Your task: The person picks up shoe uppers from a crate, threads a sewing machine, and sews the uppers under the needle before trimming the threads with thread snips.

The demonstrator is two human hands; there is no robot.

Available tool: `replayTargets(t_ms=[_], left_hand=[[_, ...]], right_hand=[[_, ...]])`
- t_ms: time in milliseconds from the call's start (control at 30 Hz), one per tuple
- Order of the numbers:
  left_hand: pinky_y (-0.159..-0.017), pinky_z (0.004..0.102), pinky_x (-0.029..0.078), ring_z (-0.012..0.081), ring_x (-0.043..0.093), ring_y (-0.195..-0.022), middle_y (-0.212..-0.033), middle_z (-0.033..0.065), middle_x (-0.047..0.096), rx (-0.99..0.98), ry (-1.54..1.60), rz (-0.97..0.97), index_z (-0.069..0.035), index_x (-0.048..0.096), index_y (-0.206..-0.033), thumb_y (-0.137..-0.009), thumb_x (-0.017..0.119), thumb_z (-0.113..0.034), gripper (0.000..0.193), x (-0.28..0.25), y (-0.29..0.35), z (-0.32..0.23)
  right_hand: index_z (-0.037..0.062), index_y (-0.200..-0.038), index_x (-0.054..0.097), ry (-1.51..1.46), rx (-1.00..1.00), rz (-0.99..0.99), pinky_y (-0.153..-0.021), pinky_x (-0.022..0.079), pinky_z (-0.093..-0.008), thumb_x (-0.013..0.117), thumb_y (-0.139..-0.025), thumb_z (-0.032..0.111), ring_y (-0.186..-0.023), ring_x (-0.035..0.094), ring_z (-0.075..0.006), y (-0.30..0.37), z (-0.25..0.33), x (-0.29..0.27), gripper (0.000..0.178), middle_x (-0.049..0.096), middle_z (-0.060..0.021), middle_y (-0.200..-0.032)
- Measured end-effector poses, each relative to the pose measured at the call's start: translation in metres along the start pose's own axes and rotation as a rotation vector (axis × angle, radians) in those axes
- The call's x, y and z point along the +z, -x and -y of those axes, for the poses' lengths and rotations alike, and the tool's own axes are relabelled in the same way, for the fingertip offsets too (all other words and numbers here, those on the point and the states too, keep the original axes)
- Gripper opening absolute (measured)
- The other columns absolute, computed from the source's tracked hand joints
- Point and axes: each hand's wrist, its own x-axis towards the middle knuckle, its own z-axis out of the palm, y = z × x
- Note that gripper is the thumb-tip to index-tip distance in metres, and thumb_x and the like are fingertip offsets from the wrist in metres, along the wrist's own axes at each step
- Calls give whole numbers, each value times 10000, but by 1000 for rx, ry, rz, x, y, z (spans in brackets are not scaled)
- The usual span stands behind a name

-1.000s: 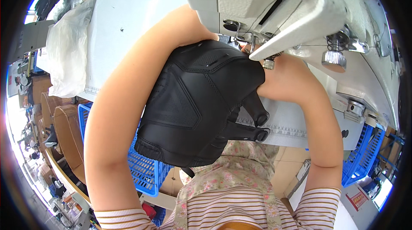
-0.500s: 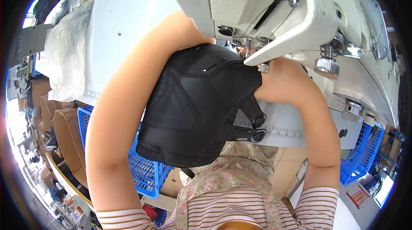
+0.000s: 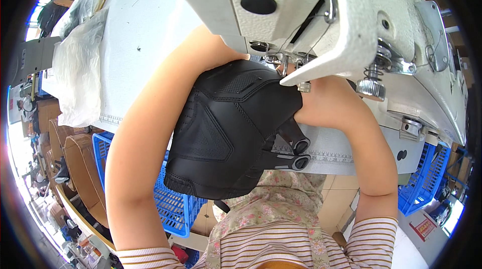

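A black moulded padded piece (image 3: 216, 128) with stitched panels hangs over the near edge of the sewing table, its far edge beneath the head of a white sewing machine (image 3: 281, 3). Two black straps with oval end loops (image 3: 300, 162) stick out from its right side. My left hand (image 3: 228, 50) reaches round the piece's far left edge and touches it; the machine head covers most of its fingers. On the other side, my right hand (image 3: 319, 96) lies against the piece's right edge, close to the presser foot (image 3: 285, 65). Its fingers are mostly hidden.
Crumpled clear plastic (image 3: 78, 73) lies at the table's left end. Blue crates (image 3: 173, 214) stand below the table on both sides, and cardboard (image 3: 83, 163) is at far left. A ruler strip (image 3: 326, 157) runs along the near table edge. The machine's thread-tension knob (image 3: 370, 90) juts out above my right forearm.
The view has shifted slightly, so machine, table and piece sit a little differently in the picture. Both hands stay by the presser foot with the black piece between them.
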Motion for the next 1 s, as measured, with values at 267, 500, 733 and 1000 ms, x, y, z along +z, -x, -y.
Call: replayTargets(t_ms=[267,500,733,1000], left_hand=[[-873,397,504,297,632,-1019,-1070,117,683,90,-28,13,-113,692,-1083,-691,780,-271,432,1,1,3],[-863,401,506,293,636,-1007,-1067,107,683,32,37,-1,-107,691,-1073,-690,774,-245,416,5,-4,-1],[-902,423,470,317,600,-1055,-1078,126,665,123,-44,-100,-88,674,-1086,-745,714,-267,387,4,1,1],[-1023,458,380,356,511,-1177,-1222,171,590,289,-126,-283,-89,622,-1173,-782,659,-391,495,-34,-9,-30]], right_hand=[[22,-893,631,16,-36,-36,-713,536,-456,623,-666,161,-847,664,-353,1,-1,4,266,668,-164,-903],[19,-888,632,24,41,72,-721,541,-461,622,-670,159,-860,664,-351,-1,-1,0,259,669,-160,-918],[18,-909,648,-10,-56,-30,-720,544,-451,632,-649,162,-836,669,-359,-2,-4,3,298,678,-168,-896],[67,-1033,642,-122,67,23,-734,544,-423,660,-662,231,-828,667,-380,-2,-7,6,406,688,-193,-894]])
